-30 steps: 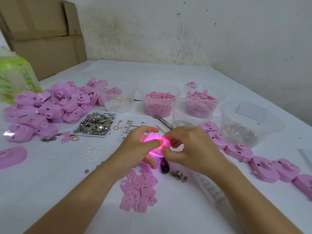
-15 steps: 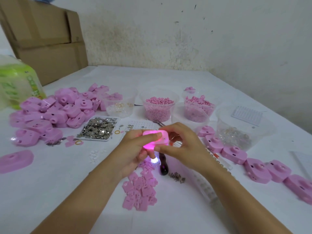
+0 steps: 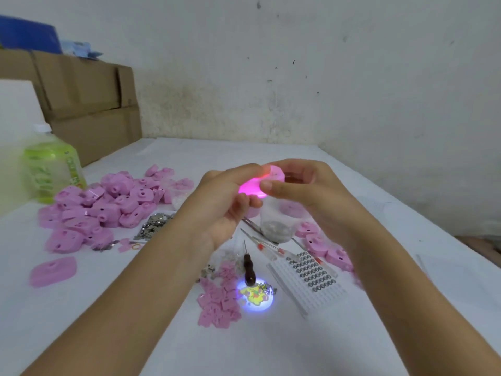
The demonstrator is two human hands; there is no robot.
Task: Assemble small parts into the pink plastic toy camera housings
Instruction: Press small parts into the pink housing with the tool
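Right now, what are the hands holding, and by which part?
One lit pink toy camera housing, held between both hands: the left hand grips its left end, the right hand pinches its right end with thumb and fingers.

We find bare table [image 3: 89, 329] across the lower left of the frame and along its far side, just above the middle, room for a hand to pass. At left a heap of pink housings [image 3: 92, 210], a lone housing [image 3: 53, 271] and a green bottle [image 3: 51, 172] block the way. At lower centre flat pink parts [image 3: 217, 297], an awl [image 3: 248, 267] and a white grid tray [image 3: 306, 280] crowd together, a clear cup [image 3: 276, 223] behind them. Our left hand [image 3: 222, 196] and right hand [image 3: 311, 185], gripping a lit housing [image 3: 249, 187], fill mid-frame
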